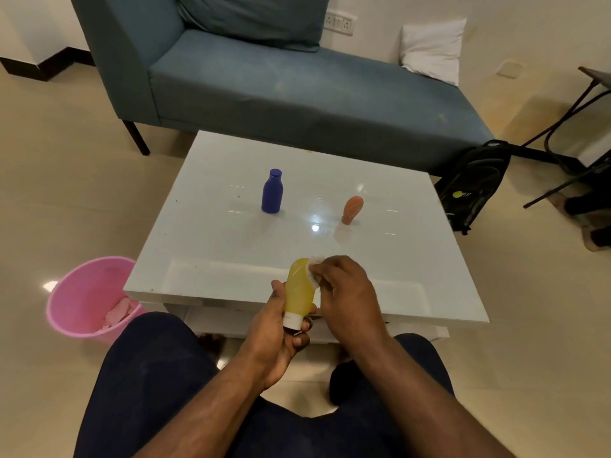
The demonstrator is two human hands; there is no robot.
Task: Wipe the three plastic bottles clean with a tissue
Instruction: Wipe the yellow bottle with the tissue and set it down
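Yellow plastic bottle (299,292), translucent with a white cap, is held cap-down over the near edge of the white coffee table (211,252). No label text is legible on it. Left hand (276,338) grasps the bottle's lower body and cap, thumb along the left side. Right hand (347,292) pinches a white tissue (313,276) and presses it against the bottle's upper right side. Blue bottle (272,192) with a blue cap stands upright on the table, well beyond the hands. Orange bottle (351,209) stands cap-down to its right, apart from it; faint lines mark its face, unreadable. Pink wastebasket (82,292) on the floor left of the table holds crumpled paper. Black backpack (472,190) leans by the teal sofa (264,87); its yellow logo and text are too small to read.
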